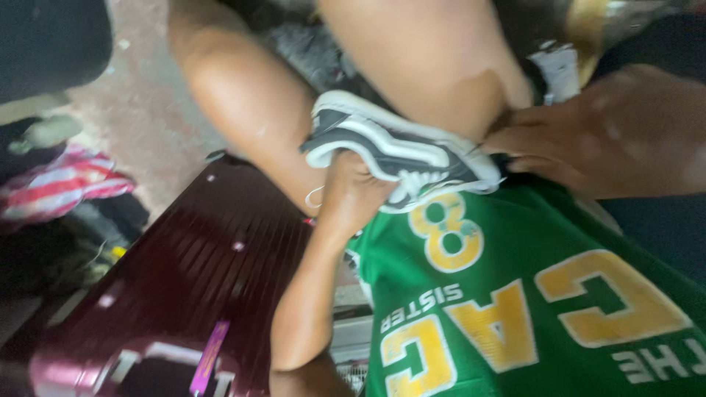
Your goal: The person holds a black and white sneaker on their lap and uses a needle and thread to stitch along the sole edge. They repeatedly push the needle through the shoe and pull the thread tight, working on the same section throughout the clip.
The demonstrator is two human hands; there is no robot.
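Gripping from beneath, the left hand (353, 187) is cupping the sole of a dark sneaker (397, 151) with white trim, held above a green jersey (529, 294). Right hand (618, 132) is pinching its heel end; supporting both ends is keeping it level, I judge. Maroon suitcase (184, 279) is lying left, beyond.

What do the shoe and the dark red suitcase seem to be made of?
The shoe looks like dark canvas or suede with a white rubber sole: matte upper, smooth pale edge. The dark red suitcase looks like hard glossy plastic: ribbed shell with light glints. Blur leaves both uncertain.
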